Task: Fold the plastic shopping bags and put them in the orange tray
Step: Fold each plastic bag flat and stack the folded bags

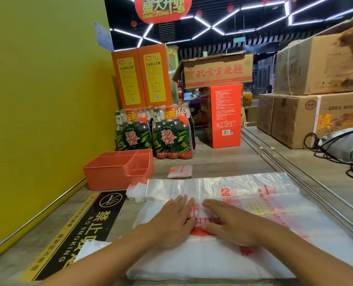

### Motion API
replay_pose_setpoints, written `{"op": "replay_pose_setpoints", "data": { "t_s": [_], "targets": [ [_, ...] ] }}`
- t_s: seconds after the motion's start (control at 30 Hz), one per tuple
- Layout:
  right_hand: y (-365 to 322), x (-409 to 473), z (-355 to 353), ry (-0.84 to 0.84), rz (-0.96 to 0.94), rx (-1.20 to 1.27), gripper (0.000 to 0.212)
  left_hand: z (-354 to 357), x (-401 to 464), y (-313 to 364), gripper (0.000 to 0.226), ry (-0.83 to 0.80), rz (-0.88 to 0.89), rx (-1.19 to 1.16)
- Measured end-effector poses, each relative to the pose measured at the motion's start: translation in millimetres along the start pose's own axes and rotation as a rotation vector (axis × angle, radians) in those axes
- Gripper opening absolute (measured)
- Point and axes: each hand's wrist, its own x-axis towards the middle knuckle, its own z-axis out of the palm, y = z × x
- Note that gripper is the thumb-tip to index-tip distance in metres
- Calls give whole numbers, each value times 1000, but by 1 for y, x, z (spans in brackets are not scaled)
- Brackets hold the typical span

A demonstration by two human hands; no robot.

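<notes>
A grey wood-grain shop counter (pixel 212 162) runs beside a yellow wall (pixel 47 89). A translucent white plastic shopping bag with red print (pixel 243 203) lies flat on it. The divided orange plastic tray (pixel 117 172) sits beyond, a small folded bag (pixel 180 171) beside it. The left hand (pixel 171 217) and right hand (pixel 231 221) press flat on the bag, fingers straight.

Under the left hand (pixel 172 218) and right hand (pixel 231 221), hidden: the middle of the flat translucent plastic shopping bag with red print (pixel 243 195), its small lettering too fine to read. Cut off by the right and bottom edges beyond that bag: its near right corner, the grey drawstring sack with black cords (pixel 345 147) and the stacked brown cardboard cartons (pixel 295 118). Left of that bag, clipped at the bottom edge: the black-and-yellow no-smoking sticker (pixel 84 230), partly covered by the left forearm (pixel 101 259).
</notes>
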Motion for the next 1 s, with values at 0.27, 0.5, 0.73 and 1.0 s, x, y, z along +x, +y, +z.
{"op": "replay_pose_setpoints", "data": {
  "t_s": [0.27, 0.5, 0.73, 1.0],
  "targets": [
    [4, 6, 8, -93, -43, -79, 67, -5, 0, -5, 69, -47, -56, -41],
    [2, 4, 6, -120, -19, -84, 66, -6, -4, -13, 62, 224, -193, -573],
    [1, 2, 5, -127, -21, -58, 68, -9, 7, -3, 44, 462, -359, -1473],
    [6, 2, 3, -95, -16, -55, 71, -13, 7, 18, 54, 694, -269, -1005]
  ]
}}
